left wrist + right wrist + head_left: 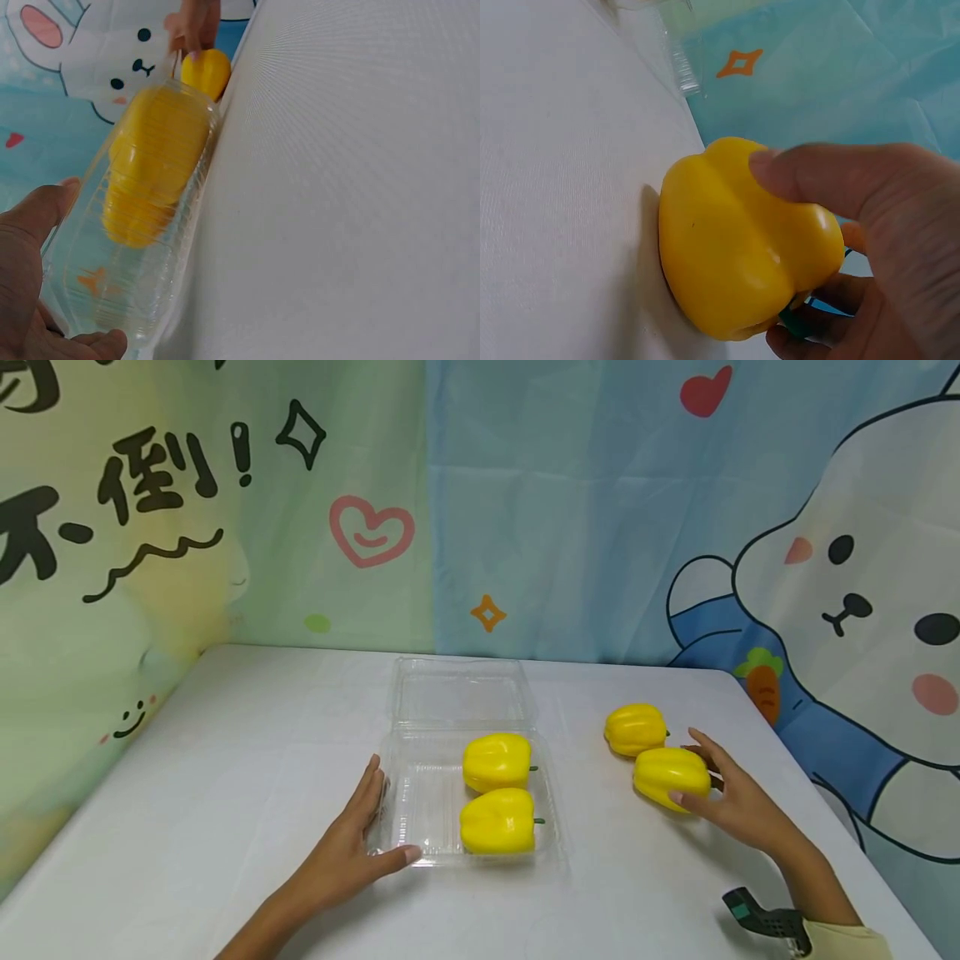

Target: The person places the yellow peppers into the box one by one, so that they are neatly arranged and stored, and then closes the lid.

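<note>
The right hand is curled around a glossy yellow bell pepper that lies on the white table, to the right of the clear plastic clamshell box. The thumb lies on the near side and the fingers on the far side, close to the green stem. In the right wrist view the thumb presses on the top of this pepper. Its skin is smooth and shiny, so I judge it is light, stiff and a little slippery; a grip across the wide body, as now, looks safer than a grip on the small stem.

A second loose yellow pepper sits just beyond it, almost touching.

The left hand rests on the near left corner of the box, with fingers straight along its left wall and the thumb along the near edge. The box is thin and probably bends easily. Its lid lies open on the far side. Inside, two yellow peppers fill the right half: one farther and one nearer. The left half is free.
</note>
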`<state>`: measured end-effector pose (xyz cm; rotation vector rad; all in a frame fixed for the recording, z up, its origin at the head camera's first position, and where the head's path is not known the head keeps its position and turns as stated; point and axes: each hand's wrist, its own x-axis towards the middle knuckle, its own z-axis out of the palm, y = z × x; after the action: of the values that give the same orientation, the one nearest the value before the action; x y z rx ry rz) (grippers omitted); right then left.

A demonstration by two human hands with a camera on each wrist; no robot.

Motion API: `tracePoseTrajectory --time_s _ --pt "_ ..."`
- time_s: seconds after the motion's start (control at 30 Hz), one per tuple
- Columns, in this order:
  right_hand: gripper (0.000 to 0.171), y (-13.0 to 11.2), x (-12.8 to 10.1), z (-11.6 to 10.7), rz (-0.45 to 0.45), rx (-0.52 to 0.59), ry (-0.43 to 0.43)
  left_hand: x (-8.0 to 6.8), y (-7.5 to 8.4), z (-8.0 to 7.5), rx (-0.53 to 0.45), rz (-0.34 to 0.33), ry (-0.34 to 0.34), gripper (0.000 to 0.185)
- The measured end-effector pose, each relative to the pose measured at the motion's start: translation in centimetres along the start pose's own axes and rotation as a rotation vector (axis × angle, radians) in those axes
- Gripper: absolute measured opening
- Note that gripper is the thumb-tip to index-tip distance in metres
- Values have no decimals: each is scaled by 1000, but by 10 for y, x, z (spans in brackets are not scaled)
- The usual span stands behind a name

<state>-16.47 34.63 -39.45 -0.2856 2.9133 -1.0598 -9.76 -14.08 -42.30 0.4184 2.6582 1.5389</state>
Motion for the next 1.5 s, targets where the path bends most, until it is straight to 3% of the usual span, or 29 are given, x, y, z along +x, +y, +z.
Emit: tracePoseTrajectory --time_s 0.23,0.8,1.07,1.5 --pt "74 4 1 -2 -6 -76 6 2 0 -1 3 10 -1 114" --pt "74 0 1 -1 -35 -136 36 1 -1 2 -2 6 3 114" --pt "74 -10 -1 0 -50 -111 35 1 -1 2 -28 14 2 113" --pt "69 -24 0 5 -139 -96 55 1 -1 1 -17 4 2 114"
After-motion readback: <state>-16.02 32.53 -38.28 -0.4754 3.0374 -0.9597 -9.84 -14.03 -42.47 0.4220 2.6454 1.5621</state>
